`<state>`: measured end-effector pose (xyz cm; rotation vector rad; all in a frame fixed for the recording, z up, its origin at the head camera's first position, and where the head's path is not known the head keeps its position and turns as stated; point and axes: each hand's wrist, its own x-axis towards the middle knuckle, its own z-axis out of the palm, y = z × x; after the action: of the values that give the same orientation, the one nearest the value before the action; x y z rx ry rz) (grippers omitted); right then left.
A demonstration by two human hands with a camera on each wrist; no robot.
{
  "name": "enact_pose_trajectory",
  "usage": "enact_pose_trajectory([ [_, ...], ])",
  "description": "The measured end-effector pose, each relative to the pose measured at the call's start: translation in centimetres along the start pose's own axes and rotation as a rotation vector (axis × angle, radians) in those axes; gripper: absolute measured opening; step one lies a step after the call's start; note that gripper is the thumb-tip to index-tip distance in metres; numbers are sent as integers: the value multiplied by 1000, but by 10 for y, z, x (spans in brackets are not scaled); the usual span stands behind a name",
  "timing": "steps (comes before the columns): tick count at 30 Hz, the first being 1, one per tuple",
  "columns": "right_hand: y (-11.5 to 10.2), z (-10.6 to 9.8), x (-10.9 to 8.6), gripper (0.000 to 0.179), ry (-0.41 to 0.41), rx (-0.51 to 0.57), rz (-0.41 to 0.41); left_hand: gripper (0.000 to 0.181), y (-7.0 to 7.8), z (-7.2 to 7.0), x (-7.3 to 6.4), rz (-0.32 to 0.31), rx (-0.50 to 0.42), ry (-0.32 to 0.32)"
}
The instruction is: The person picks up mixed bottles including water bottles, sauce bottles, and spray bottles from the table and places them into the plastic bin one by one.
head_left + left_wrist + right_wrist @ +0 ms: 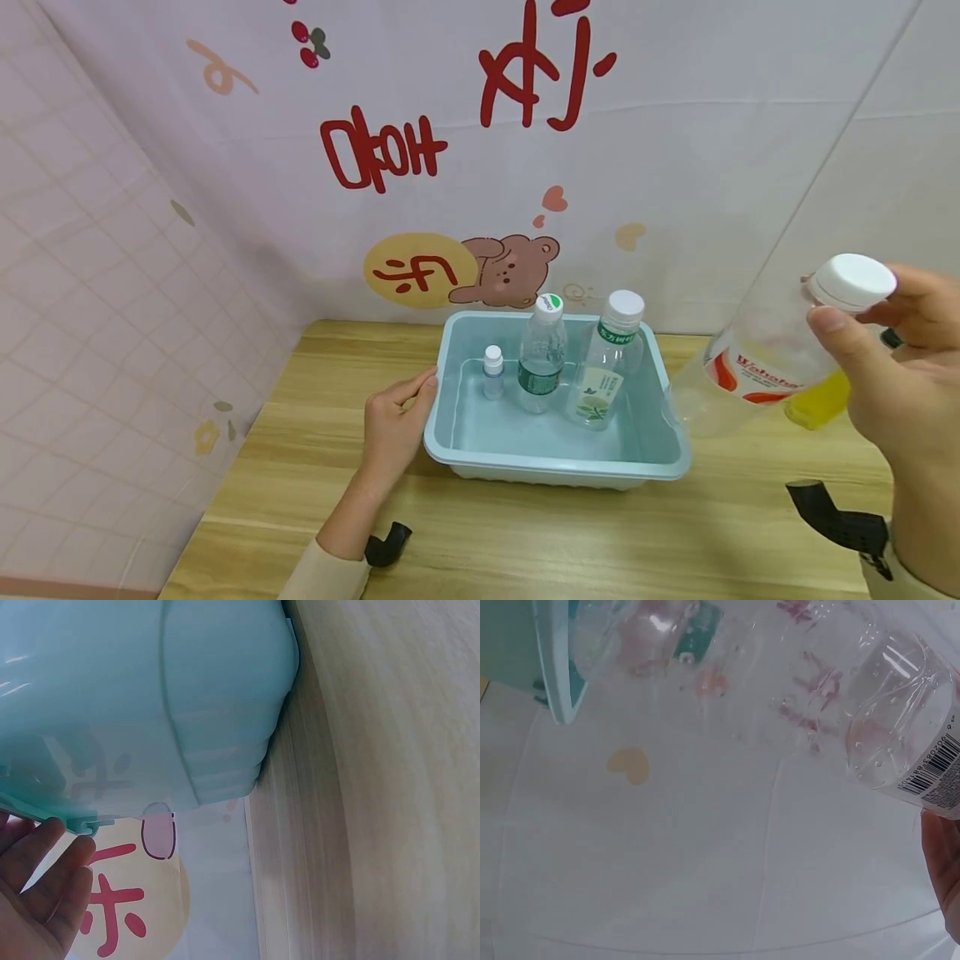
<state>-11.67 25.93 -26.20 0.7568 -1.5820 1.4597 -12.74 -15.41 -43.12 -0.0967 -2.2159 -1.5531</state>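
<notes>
My left hand (393, 421) holds the left rim of a light blue plastic basin (555, 467), its thumb along the edge. From the left wrist view, its fingers (64, 862) curl at the rim of the basin. With my right hand (915, 375) I grip a large clear bottle (768, 371) near its white cap. This bottle has a red and white label and tilts, its base by the basin's right rim. Inside the basin are a small white-capped bottle (492, 379), a clear bottle with a green label (540, 377) and a larger leaf-labelled bottle (598, 392).
A yellow bottle or container (817, 404) sits on the wooden table (525, 542) at the right, partly hidden behind the clear bottle and my hand. Behind the basin rises a white wall covering (675, 167) with red lettering and a cartoon bear.
</notes>
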Motion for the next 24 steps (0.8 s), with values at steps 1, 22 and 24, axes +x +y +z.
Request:
enact_pose_trajectory([
  [1, -1, 3, 0, 38, -4, 15, -13, 19, 0, 0, 0, 3, 2, -1],
  [22, -3, 80, -21, 65, -43, -79, -79, 21, -1, 1, -1, -4, -3, -2],
  [24, -3, 83, -24, 70, -82, -126, -69, 21, -1, 1, -1, 1, -3, -3],
])
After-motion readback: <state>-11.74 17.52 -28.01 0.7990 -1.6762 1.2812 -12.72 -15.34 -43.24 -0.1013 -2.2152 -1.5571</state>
